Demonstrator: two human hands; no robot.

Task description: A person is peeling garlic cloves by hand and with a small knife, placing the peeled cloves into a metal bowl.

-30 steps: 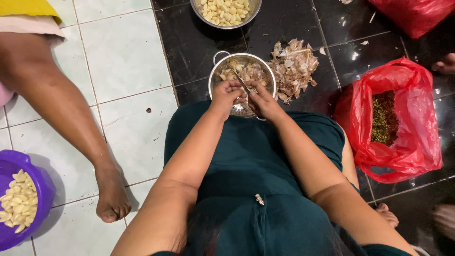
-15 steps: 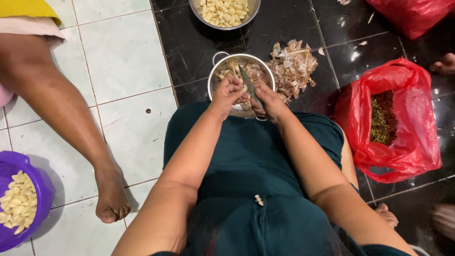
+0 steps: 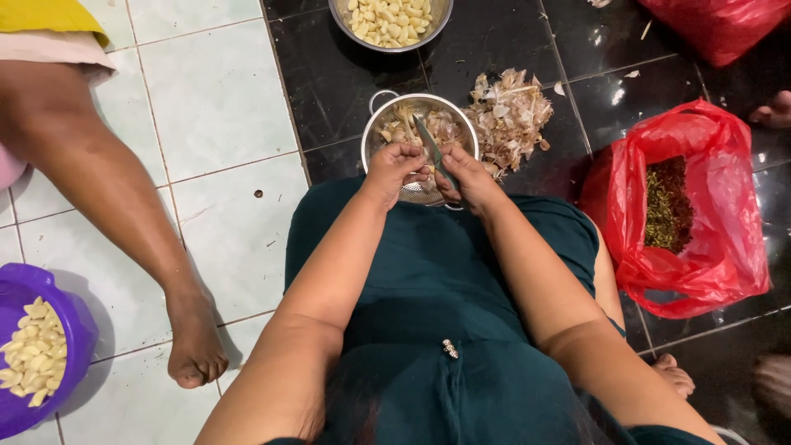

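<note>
Tiled floor: pale green tiles left, glossy black tiles right. Far left, purple bowl (image 3: 25,363) holds peeled garlic cloves. Beside it, another person's bare leg and foot (image 3: 194,342) rest on the pale tiles. Top centre, steel bowl (image 3: 391,21) filled with peeled cloves. Below it, metal colander (image 3: 416,136) on the black tiles, holding unpeeled garlic and skins. Left hand (image 3: 394,163) over the colander's near rim, fingers pinched on a garlic piece; small, partly hidden. Right hand (image 3: 465,175) just beside it, fingers closed round a knife (image 3: 428,142), blade angled over the colander. Heap of dry garlic skins (image 3: 511,115) touches the colander's right side. Further right, open red plastic bag (image 3: 688,210) contains dark greenish scraps.
</note>
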